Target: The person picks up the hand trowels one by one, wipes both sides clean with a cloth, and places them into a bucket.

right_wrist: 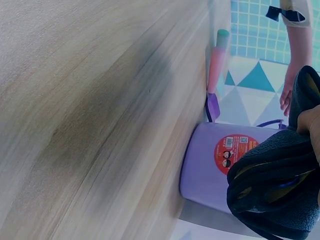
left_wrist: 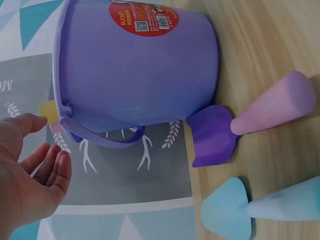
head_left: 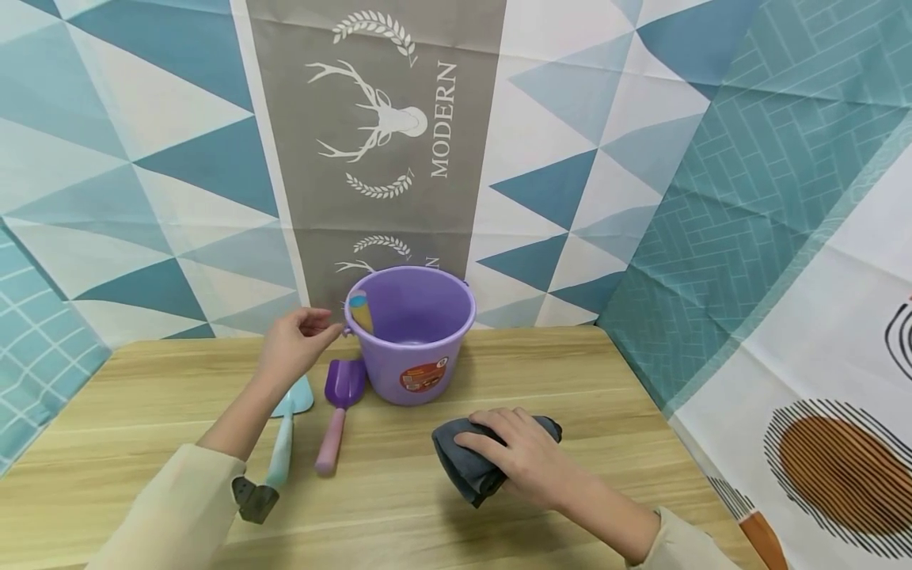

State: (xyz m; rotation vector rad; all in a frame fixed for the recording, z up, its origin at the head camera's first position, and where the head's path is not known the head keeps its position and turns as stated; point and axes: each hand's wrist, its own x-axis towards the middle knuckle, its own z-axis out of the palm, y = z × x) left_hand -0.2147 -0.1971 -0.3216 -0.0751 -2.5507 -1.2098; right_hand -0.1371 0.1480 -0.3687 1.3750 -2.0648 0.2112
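Observation:
My right hand (head_left: 523,459) grips a folded dark grey cloth (head_left: 463,455), held above the table in front of the bucket. In the right wrist view the cloth (right_wrist: 272,185) shows several folded layers with dark edging. A purple bucket (head_left: 420,376) with a red label stands upright at the back of the table. My left hand (head_left: 295,344) is beside the bucket's left rim, fingers loosely bent and holding nothing. In the left wrist view its thumb overlaps a yellow piece (left_wrist: 49,111) sticking out past the rim. The bucket's handle (left_wrist: 102,137) hangs down its side.
Left of the bucket, a purple toy shovel (head_left: 345,384) with a pink handle lies on the wooden table (head_left: 584,380). A light blue shovel (head_left: 281,451) lies partly behind my left forearm. Inside the bucket leans a yellow and blue item (head_left: 361,313). Patterned sheets (head_left: 570,103) hang behind.

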